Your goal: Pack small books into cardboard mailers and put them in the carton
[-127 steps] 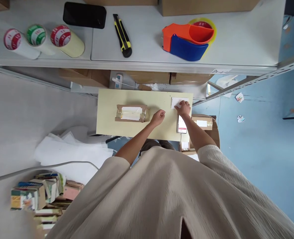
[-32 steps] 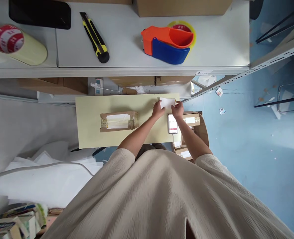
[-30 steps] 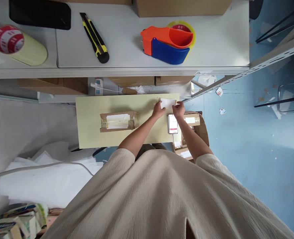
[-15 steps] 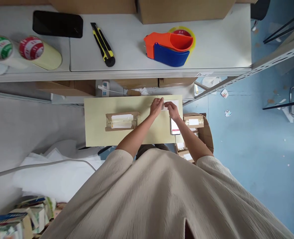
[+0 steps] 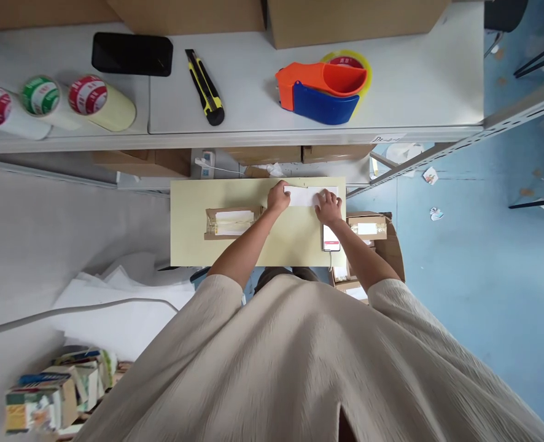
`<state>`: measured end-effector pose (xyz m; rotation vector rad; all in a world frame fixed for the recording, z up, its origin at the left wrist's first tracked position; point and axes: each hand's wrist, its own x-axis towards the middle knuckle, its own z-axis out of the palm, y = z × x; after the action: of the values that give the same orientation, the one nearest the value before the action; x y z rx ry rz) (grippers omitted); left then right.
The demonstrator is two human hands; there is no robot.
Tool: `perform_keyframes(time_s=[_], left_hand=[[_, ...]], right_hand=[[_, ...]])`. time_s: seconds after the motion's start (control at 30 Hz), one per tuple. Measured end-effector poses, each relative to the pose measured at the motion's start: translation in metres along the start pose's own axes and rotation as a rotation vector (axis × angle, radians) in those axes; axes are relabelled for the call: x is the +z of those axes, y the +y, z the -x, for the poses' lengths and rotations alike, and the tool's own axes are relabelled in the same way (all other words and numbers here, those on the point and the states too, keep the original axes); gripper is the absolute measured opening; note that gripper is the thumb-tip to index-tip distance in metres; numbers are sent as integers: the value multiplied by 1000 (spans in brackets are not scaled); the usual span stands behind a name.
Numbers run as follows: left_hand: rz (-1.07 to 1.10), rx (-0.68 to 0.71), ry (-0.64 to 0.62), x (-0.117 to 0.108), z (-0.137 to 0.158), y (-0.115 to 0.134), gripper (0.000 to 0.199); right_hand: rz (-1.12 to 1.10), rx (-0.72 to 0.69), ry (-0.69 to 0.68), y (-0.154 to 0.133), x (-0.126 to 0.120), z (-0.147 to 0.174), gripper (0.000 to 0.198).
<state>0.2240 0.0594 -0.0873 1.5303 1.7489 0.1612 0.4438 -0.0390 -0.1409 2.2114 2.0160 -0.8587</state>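
A white strip of paper lies along the far edge of the pale yellow table. My left hand is closed on the strip's left end, with the thumb over it. Toward the strip's right end, my right hand rests on the paper, fingers spread. Just below that hand is a phone with a lit screen and a cable, partly covered by my forearm. Left of my left arm sits a taped cardboard parcel with a white label.
A grey shelf above the table bears a black phone, a utility knife, an orange and blue tape dispenser and tape rolls. Right of the table stands an open carton with labelled parcels. White sheets and books lie lower left.
The white strip now stretches out flat between my hands. My left hand has moved left along with its end, and my right hand has come down onto the paper. The camera view has shifted slightly.
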Motion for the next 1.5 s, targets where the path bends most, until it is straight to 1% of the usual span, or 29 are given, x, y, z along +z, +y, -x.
perform_keyframes(time_s=[0.1, 0.2, 0.3, 0.43, 0.53, 0.63, 0.8, 0.93, 1.07, 1.17, 1.27, 1.3, 1.4, 1.5], left_hand=[[22, 1, -5, 9, 1, 4, 31], [23, -16, 16, 16, 1, 5, 23], [40, -51, 54, 20, -1, 3, 18], [84, -149, 93, 27, -2, -1, 12], [91, -193, 92, 32, -2, -4, 10], [93, -215, 88, 35, -1, -8, 13], [108, -254, 78, 35, -3, -11, 13], [116, -272, 68, 37, -3, -12, 11], [124, -294, 91, 39, 1, -14, 12], [137, -281, 94, 40, 6, -16, 12], [194, -250, 90, 40, 10, -17, 8], [216, -243, 88, 41, 12, -18, 9], [245, -245, 78, 41, 18, -18, 23], [228, -251, 66, 41, 24, -20, 33]], right_hand=[[0, 40, 38, 5, -4, 3, 55], [-69, 95, 87, 3, -9, -8, 43], [-164, 150, 54, -6, -13, -30, 33], [-234, 252, 12, -17, -15, -56, 23], [-243, 346, 7, -19, -14, -65, 22], [-251, 390, 7, -19, -13, -68, 22], [-260, 389, -1, -18, -12, -69, 25], [-248, 386, 30, -15, -8, -70, 21], [-266, 372, 54, -14, -2, -71, 20], [-260, 332, 74, -12, 1, -67, 21], [-257, 250, 84, -7, 1, -59, 18], [-257, 221, 76, -5, 0, -56, 17], [-255, 154, 30, 1, -2, -50, 18], [-245, 156, 11, 3, -3, -49, 19]])
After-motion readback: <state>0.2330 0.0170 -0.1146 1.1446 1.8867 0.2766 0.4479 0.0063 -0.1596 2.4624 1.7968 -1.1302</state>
